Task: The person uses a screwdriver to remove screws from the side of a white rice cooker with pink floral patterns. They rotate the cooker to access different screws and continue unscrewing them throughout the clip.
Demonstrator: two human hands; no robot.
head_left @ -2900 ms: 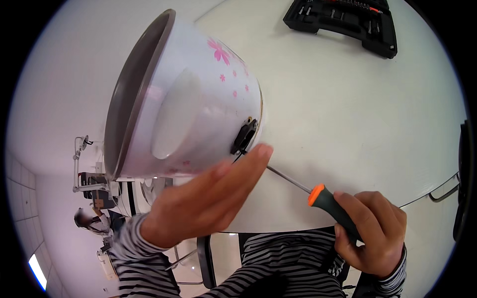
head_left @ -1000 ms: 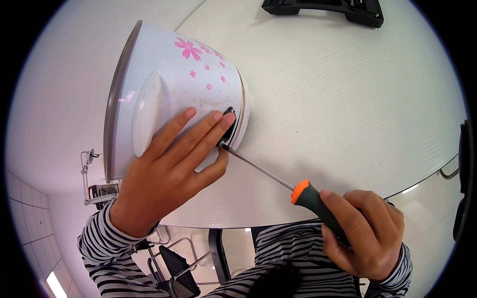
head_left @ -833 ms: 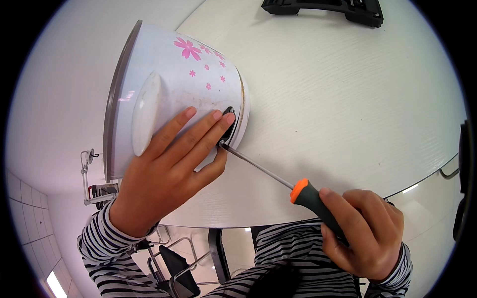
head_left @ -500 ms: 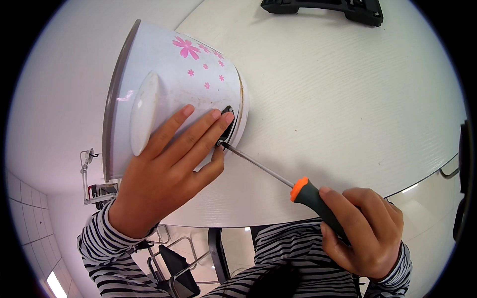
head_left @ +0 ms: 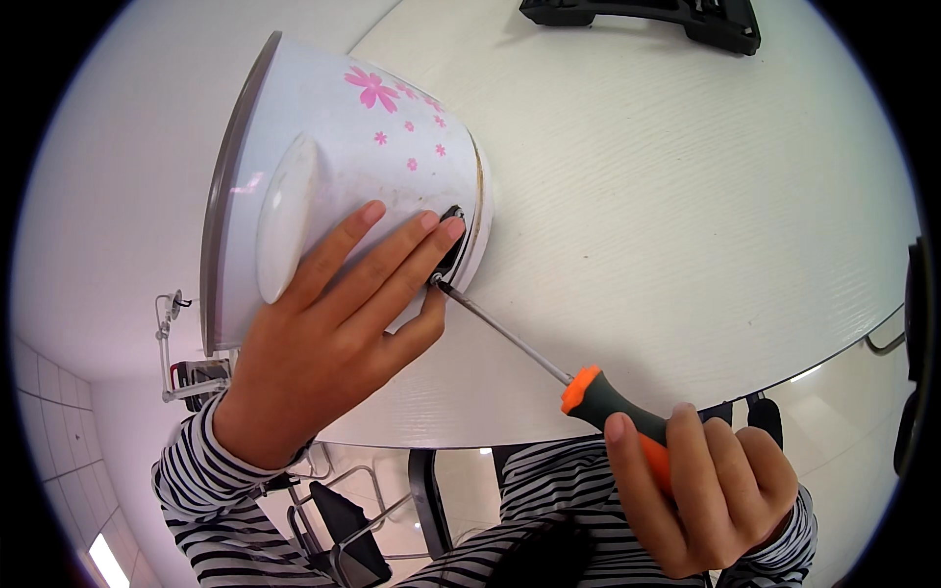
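Screwdriver (head_left: 580, 390) held in the right hand (head_left: 711, 490), its tip meeting the black fitting (head_left: 453, 253) of the flowered appliance (head_left: 392, 122) on the tabletop (head_left: 637, 216). The grip has shifted round the handle (head_left: 621, 406) (more orange shows), seemingly mid-turn; the left hand (head_left: 314, 363) lies open against the appliance.

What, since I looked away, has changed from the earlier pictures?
The left hand has come to lie spread on the flowered white pot. The right hand has sunk slightly and shifted its grip on the screwdriver, exposing an orange part. Unchanged: screwdriver in hand, pot opening leftward.
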